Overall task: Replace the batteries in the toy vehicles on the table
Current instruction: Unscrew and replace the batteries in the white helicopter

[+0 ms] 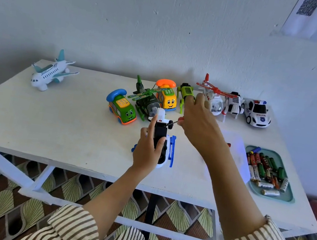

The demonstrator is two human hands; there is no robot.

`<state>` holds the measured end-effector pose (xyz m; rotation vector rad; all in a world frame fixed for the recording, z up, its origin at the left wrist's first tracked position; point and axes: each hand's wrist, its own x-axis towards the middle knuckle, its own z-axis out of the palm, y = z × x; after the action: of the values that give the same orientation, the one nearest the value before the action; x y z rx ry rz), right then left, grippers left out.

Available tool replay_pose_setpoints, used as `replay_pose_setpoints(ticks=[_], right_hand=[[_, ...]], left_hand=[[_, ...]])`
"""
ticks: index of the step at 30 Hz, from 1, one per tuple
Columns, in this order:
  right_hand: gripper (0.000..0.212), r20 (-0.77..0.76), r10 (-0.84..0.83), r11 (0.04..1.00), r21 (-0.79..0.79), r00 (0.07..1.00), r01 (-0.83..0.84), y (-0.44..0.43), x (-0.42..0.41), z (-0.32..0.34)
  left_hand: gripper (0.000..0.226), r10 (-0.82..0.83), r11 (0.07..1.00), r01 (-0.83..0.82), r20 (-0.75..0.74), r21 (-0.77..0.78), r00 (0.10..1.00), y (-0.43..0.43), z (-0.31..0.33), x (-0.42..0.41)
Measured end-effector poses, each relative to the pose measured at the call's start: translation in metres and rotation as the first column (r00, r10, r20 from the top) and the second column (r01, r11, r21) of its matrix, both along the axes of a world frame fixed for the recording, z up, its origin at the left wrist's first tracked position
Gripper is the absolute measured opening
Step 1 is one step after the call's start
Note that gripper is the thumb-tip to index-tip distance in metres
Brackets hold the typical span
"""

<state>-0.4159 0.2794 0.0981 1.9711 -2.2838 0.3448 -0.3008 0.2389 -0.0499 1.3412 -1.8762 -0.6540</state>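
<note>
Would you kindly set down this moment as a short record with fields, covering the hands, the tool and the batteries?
toy in hand: white and blue helicopter, black underside up
left hand: grips the helicopter
right hand: pinches a screwdriver, tip at the underside
batteries: heaped in a teal tray, at the right of the table
other toys: back row, police car at its right end; airplane apart, far left

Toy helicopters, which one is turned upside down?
The white-and-blue helicopter gripped in the left hand, blue skids up. The green helicopter and red-and-white helicopter stand upright in the back row.
</note>
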Motion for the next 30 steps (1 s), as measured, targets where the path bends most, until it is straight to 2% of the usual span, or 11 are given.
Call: replay_pose_setpoints(ticks=[3,6,8,10,12,14,18,22,24,27,30], right_hand=[[0.027,-0.055,0.080,0.997,0.019,0.995,-0.079,0.003,-0.001,0.001],[0.014,-0.056,-0.039,0.999,-0.010,0.998,0.039,0.003,0.002,0.005],[0.009,-0.121,-0.079,0.997,0.002,0.989,0.080,0.001,0.005,0.006],[0.011,-0.110,-0.070,0.998,0.002,0.991,0.070,0.000,0.007,0.004],[0.026,-0.063,-0.026,0.999,-0.021,0.998,0.024,-0.002,0.005,0.003],[0.035,-0.141,0.055,0.997,-0.049,0.988,-0.062,-0.003,0.002,0.002],[0.026,-0.065,0.060,0.998,0.002,0.996,-0.060,-0.002,0.003,0.006],[0.019,-0.169,-0.027,0.999,0.038,0.985,0.034,-0.003,0.003,0.009],[0.017,-0.250,0.003,0.997,0.077,0.968,0.017,-0.005,0.007,0.010],[0.019,-0.228,0.025,0.996,0.087,0.973,-0.005,-0.006,0.007,0.006],[0.029,-0.412,0.100,0.994,0.006,0.906,-0.107,-0.003,0.003,0.004]], left_hand=[[0.059,-0.001,1.000,0.001,-0.010,-0.002,1.000,0.000,-0.001,-0.001],[0.060,-0.005,1.000,0.005,-0.014,-0.005,1.000,0.000,-0.001,-0.002],[0.060,-0.001,1.000,0.001,-0.013,-0.003,1.000,0.000,-0.002,-0.003],[0.059,0.007,1.000,-0.007,-0.017,0.007,1.000,0.000,-0.002,-0.003],[0.060,0.016,1.000,-0.016,-0.017,0.012,1.000,0.000,-0.002,-0.002],[0.061,0.025,1.000,-0.025,-0.007,0.010,1.000,0.001,-0.003,-0.002],[0.069,0.033,0.999,-0.033,-0.019,0.004,0.999,0.002,-0.002,-0.002],[0.073,0.030,1.000,-0.030,-0.045,0.006,0.999,0.004,-0.001,-0.001],[0.074,0.028,1.000,-0.027,-0.060,0.011,0.998,0.004,-0.002,0.000],[0.075,0.046,0.999,-0.045,-0.059,0.027,0.997,0.002,-0.003,0.000],[0.075,0.055,0.998,-0.054,-0.034,0.035,0.998,0.003,-0.001,-0.002]])
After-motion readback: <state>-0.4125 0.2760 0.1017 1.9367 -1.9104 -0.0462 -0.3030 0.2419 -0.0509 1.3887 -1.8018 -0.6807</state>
